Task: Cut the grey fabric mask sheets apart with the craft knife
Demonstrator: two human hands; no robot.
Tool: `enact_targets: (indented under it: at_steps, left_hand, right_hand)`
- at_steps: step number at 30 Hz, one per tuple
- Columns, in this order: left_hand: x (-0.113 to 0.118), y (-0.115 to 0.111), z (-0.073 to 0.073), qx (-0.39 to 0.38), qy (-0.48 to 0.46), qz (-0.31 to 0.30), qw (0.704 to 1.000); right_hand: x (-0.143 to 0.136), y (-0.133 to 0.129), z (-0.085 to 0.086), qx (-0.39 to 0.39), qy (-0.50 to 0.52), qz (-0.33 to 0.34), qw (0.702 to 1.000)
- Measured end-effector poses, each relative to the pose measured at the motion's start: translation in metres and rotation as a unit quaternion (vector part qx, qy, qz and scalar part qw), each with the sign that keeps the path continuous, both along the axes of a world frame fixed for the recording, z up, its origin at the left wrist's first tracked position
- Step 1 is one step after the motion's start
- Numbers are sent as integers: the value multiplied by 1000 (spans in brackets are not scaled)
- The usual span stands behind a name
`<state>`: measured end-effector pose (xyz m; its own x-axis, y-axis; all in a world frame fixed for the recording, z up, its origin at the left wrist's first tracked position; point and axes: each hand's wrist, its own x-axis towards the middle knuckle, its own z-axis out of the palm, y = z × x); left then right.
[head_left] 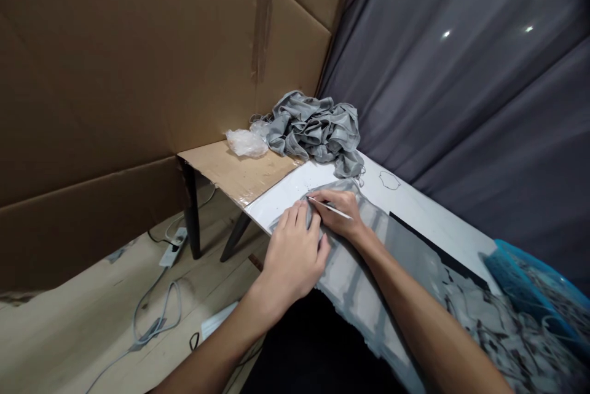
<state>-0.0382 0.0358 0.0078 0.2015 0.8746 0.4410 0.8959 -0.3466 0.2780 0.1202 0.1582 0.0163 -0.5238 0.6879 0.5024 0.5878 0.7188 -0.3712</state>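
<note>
A sheet of thin grey fabric [364, 277] lies over the white table [419, 216] and hangs down its near edge. On the fabric's far left part rests my left hand [297, 249], palm down with its fingers stretched out. Just right of its fingertips, my right hand [335, 209] is closed around a thin white stick-like tool [338, 212]. The tool's tip points left and touches or nearly touches the fabric beside my left fingers. What the tip meets is too small to make out.
Crumpled grey fabric [318, 126] and a clear plastic bag [247, 142] lie at the table's far end. At the right stands a blue basket [520, 277]. Cardboard [138, 62] rises at left, a grey curtain [461, 86] behind. A power strip [174, 248] lies on the floor.
</note>
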Motion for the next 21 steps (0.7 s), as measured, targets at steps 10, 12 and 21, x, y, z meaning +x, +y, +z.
enact_targets:
  at_steps: [10,12,21]
  left_hand:
    - [1,-1,-1,-12,-6,2,1000]
    - [1,-1,-1,-6,-11,1,1000]
    - [0,-2,1,-1,-2,1,1000]
  right_hand:
    - [-11,3,7,-29,57,-54,997]
    - [-12,6,5,-33,73,-63,995]
    - [-9,7,6,-79,126,-16,989]
